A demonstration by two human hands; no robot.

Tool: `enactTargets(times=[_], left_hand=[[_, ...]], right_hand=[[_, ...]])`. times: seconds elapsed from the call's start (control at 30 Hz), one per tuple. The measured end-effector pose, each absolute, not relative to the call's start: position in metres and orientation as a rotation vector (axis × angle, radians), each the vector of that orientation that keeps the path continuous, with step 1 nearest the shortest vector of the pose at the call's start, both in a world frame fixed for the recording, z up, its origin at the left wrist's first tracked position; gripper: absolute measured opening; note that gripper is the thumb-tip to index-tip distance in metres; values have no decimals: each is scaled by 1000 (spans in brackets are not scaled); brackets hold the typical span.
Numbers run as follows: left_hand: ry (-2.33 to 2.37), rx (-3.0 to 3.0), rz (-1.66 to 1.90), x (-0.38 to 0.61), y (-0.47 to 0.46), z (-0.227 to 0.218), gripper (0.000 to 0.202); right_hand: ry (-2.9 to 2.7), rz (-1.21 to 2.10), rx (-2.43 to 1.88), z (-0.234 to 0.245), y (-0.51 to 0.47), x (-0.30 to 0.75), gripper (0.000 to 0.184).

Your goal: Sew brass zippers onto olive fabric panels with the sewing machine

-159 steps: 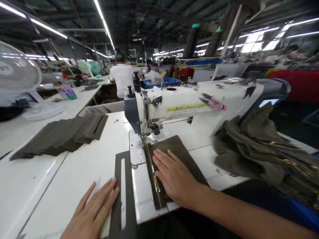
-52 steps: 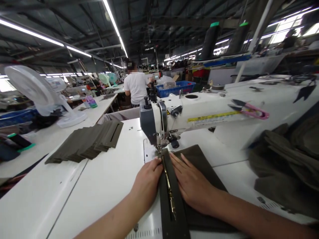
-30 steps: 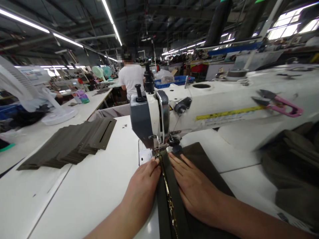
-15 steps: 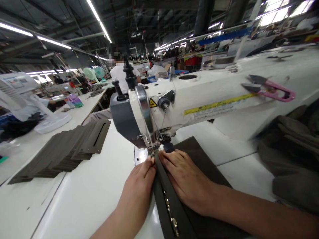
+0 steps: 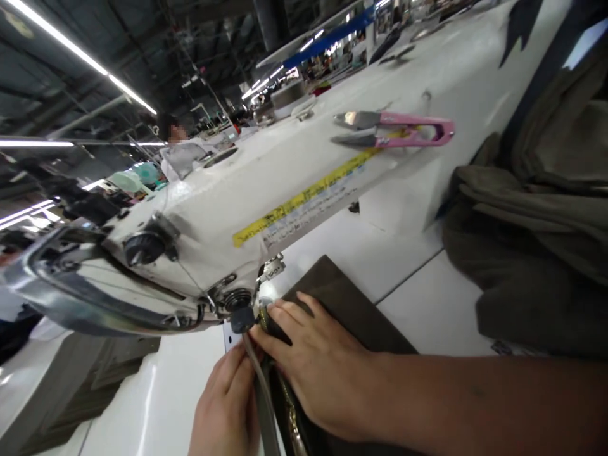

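A dark olive-grey fabric piece (image 5: 349, 310) with a gold-toothed zipper (image 5: 293, 415) lies under the head of a white sewing machine (image 5: 285, 183). My right hand (image 5: 323, 364) presses on it from the right, palm down with fingers spread, just beside the machine's needle area. On the other side, my left hand (image 5: 225, 392) has its fingers closed at the left edge of the fabric, close to the dark round knob (image 5: 242, 318). A narrow folded strip (image 5: 263, 392) runs between both hands. The needle and presser foot are hidden behind the machine head.
Pink-handled thread snips (image 5: 413, 131) rest on the machine arm. Crumpled dark fabric (image 5: 532, 253) is heaped at the right. Stacked grey-olive panels (image 5: 102, 373) lie at the left of the white table (image 5: 175, 380). Another person (image 5: 178, 155) is beyond the machine.
The view has swung right, tilted and come closer to the machine. My right hand's fingers are more spread on the fabric. My left hand remains at the fabric's left edge.
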State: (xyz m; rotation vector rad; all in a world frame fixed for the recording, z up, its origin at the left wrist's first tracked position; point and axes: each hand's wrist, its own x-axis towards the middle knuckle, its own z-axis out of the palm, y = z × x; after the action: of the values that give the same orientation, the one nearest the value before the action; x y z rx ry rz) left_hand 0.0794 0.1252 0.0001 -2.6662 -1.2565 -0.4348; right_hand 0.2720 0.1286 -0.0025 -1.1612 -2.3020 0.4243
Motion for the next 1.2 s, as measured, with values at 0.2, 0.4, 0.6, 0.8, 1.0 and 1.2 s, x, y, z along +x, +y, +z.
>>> enactTargets(times=[0.2,0.4,0.6,0.8,1.0,1.2], left_hand=[[-1258,-2663,-419,78,126,1,35],[-1241,-2661,-472,84,125,2,35],[-1253,-2670,-503,94,122,2,31],[-1291,-2638,-570,98,118,1,25],[-1287,-2635,-626,100,118,-2,22],[-1286,-2670,-592,100,118,1,22]], right_hand=[[-2317,436,-1155,0,130,272,51],[-2342,367,-1133,-6,130,271,50],[-2449,302,-1020,-11,130,276,47],[-2523,282,-993,-8,131,278,50],[-2579,156,-960,-9,129,277,54],[-2580,126,-950,-11,130,275,54]])
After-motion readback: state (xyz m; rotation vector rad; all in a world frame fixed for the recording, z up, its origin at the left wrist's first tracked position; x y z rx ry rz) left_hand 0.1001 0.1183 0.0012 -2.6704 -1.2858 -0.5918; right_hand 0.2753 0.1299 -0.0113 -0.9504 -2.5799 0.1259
